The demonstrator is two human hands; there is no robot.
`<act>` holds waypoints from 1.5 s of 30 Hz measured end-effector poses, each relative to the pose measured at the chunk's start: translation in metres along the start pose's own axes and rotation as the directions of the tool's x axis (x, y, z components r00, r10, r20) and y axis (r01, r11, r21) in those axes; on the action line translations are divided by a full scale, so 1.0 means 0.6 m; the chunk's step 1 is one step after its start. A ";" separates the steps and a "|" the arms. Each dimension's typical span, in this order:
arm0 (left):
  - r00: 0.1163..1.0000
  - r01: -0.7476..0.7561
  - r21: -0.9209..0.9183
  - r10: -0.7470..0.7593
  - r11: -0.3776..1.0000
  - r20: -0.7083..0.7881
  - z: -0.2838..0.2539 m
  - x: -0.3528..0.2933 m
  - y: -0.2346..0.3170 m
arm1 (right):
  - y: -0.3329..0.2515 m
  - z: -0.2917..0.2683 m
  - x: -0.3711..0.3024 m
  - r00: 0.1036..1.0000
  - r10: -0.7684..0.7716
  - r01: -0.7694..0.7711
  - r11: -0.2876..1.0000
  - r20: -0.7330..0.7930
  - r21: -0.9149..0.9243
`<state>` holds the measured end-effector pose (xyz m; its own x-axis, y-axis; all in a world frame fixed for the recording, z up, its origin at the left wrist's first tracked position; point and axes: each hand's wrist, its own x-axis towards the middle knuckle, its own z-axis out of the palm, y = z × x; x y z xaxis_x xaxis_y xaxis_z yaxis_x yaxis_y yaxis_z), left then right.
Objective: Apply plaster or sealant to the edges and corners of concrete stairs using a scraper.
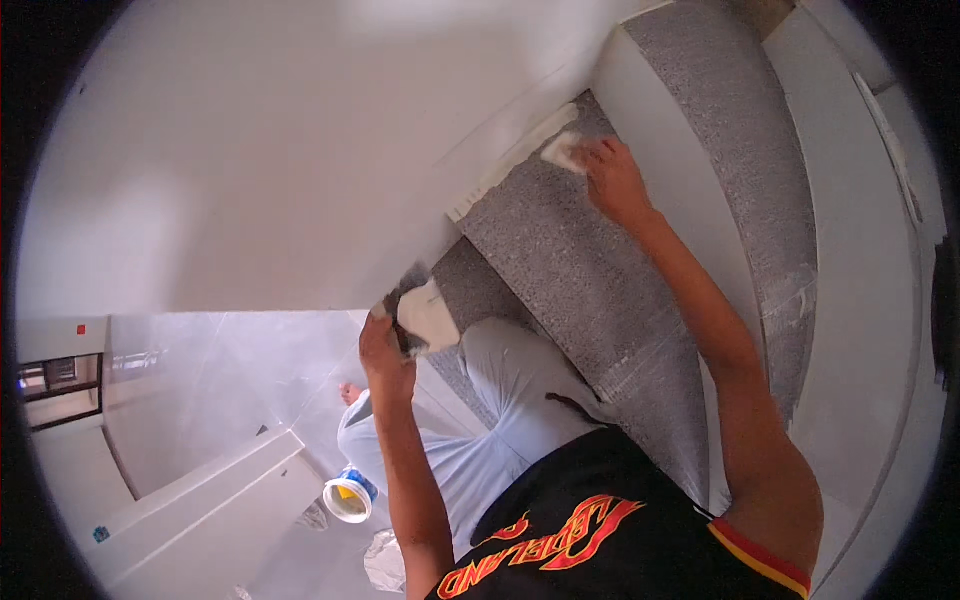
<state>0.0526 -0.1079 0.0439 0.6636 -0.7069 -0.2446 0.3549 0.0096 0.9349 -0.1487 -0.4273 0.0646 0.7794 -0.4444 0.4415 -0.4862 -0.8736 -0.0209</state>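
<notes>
Closest to the camera lies our black shirt (600, 515) with its red and yellow lettering, well below the fingers of both hands. Seen from the head, our right hand (618, 180) has its fingers closed on a pale flat scraper (563, 152), held over a grey speckled tread (560, 255) near the white wall (300, 160). Our left hand (382, 350) grips a flat plate bearing whitish paste (428, 315); the dark part above those fingers is blurred, so we cannot tell if it is a separate tool.

We judge the key relation to be that between the right fingers and the pale strip (520, 160) along the wall's foot. It lies just left of them, its long axis slanting from upper right down toward the left fingers. The right hand is nearer; the strip's lower end sits above and right of the left hand.

We count one scraper, one plate, one strip and at least three treads. Below the left fingers are one blue-and-white bucket (348, 502) and one crumpled whitish bundle (384, 560), both well apart from them.
</notes>
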 end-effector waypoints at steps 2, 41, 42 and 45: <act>0.994 -0.103 0.279 0.106 0.955 0.003 -0.013 -0.012 0.004 | 0.045 0.050 0.025 0.998 0.064 -0.066 0.996 -0.027 -0.058; 0.941 0.055 -0.615 -0.247 0.787 -0.231 -0.065 -0.134 0.000 | 0.128 0.177 0.125 0.900 0.368 -0.256 0.880 0.234 -0.399; 0.935 0.052 -0.613 -0.254 0.788 -0.247 -0.081 -0.146 -0.009 | 0.131 0.193 0.126 0.922 0.306 -0.183 0.884 0.238 -0.430; 0.964 0.014 -0.681 -0.190 0.732 -0.185 -0.112 -0.164 -0.036 | 0.180 0.217 0.113 0.974 -0.034 0.151 0.831 0.222 -0.536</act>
<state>0.0238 0.0087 0.0305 0.6939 -0.5530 -0.4612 0.7176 0.4783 0.5062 -0.0969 -0.5775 -0.0244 0.8637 -0.4475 0.2318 -0.4979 -0.6864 0.5300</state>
